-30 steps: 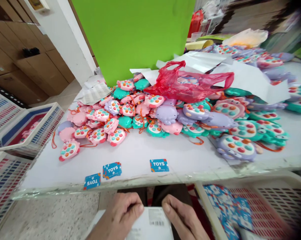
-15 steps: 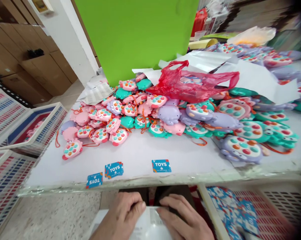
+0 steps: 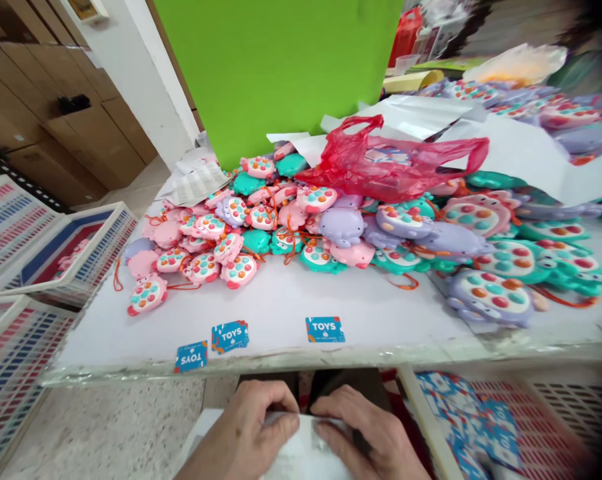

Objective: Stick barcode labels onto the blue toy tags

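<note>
Over my lap, below the table's front edge, my left hand (image 3: 248,430) pinches the top edge of a white sheet (image 3: 305,455) between thumb and fingers. Close beside it, my right hand (image 3: 373,433) grips the same edge with bent fingers. The sheet looks like paper with faint print; a glossy patch lies between the hands. Its lower part runs out of view. On the table ahead lie blue cards marked TOYS: a single card (image 3: 325,329), a small stack (image 3: 229,337) and another card (image 3: 191,357).
Animal-shaped pop toys (image 3: 341,227) in pink, purple and green heap across the table (image 3: 275,307). A red plastic bag (image 3: 381,167) and white papers (image 3: 525,147) lie on them. A basket (image 3: 411,400) with blue cards stands right; more baskets (image 3: 95,280) left. A green panel (image 3: 291,67) rises behind.
My right hand's fingers have drawn in and bent more at the sheet's edge, and its thumb now shows. My left hand has shifted slightly right. The view has moved a little.
</note>
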A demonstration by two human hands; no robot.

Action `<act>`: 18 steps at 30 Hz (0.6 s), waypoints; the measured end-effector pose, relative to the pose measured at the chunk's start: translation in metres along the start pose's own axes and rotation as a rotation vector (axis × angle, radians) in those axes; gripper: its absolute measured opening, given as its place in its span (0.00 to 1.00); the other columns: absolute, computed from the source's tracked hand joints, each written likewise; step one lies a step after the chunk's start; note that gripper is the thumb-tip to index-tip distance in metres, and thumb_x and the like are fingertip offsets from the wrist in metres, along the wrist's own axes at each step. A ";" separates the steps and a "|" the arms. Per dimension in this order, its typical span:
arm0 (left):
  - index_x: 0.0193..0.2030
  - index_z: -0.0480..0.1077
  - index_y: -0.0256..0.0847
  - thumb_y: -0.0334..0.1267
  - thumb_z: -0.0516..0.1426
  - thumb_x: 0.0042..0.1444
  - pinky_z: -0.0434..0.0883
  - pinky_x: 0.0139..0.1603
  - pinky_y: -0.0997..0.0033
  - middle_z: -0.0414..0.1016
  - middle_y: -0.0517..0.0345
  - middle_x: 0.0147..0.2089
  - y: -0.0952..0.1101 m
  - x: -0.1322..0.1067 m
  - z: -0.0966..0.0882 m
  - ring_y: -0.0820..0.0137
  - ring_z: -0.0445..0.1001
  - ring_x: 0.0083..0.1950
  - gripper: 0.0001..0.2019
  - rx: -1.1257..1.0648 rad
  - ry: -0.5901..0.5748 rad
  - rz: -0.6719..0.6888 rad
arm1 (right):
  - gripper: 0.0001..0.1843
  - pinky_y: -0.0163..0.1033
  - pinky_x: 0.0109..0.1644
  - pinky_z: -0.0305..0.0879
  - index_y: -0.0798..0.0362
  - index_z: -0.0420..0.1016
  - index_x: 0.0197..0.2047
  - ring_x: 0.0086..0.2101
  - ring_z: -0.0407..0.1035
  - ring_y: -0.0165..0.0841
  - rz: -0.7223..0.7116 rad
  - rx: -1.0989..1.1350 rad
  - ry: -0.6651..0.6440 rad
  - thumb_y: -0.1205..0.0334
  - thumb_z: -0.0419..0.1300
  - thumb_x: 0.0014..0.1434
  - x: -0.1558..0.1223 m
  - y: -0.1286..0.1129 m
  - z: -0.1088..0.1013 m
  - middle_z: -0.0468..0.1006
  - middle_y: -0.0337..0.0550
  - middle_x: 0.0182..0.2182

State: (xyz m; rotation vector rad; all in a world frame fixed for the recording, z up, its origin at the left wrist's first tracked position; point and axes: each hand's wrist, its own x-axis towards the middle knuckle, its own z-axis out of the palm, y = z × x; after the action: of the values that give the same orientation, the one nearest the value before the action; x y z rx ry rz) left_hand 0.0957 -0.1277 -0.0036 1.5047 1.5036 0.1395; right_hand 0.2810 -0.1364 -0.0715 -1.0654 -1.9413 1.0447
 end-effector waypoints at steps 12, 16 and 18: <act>0.32 0.73 0.42 0.27 0.53 0.51 0.60 0.38 0.77 0.72 0.63 0.33 0.002 0.005 0.005 0.71 0.68 0.36 0.09 0.046 -0.014 0.149 | 0.10 0.28 0.29 0.66 0.51 0.66 0.29 0.25 0.69 0.28 0.105 -0.011 0.005 0.63 0.50 0.62 -0.001 -0.005 0.005 0.71 0.36 0.24; 0.28 0.70 0.39 0.28 0.50 0.54 0.60 0.37 0.76 0.70 0.61 0.30 0.008 0.007 0.007 0.71 0.68 0.34 0.09 0.094 -0.006 0.129 | 0.14 0.30 0.32 0.69 0.51 0.68 0.30 0.27 0.70 0.30 -0.039 -0.115 0.100 0.60 0.46 0.65 0.001 -0.008 0.003 0.73 0.38 0.24; 0.29 0.69 0.40 0.31 0.49 0.57 0.61 0.38 0.74 0.70 0.60 0.32 0.008 0.008 0.007 0.69 0.68 0.36 0.10 0.127 0.005 0.076 | 0.15 0.33 0.35 0.70 0.51 0.70 0.34 0.30 0.71 0.31 -0.147 -0.183 0.108 0.59 0.45 0.66 0.004 -0.007 0.001 0.76 0.41 0.28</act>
State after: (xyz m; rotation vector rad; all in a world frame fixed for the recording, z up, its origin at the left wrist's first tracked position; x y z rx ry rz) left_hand 0.1078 -0.1238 -0.0064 1.6650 1.4835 0.0941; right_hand 0.2762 -0.1359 -0.0656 -1.0361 -2.0224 0.7266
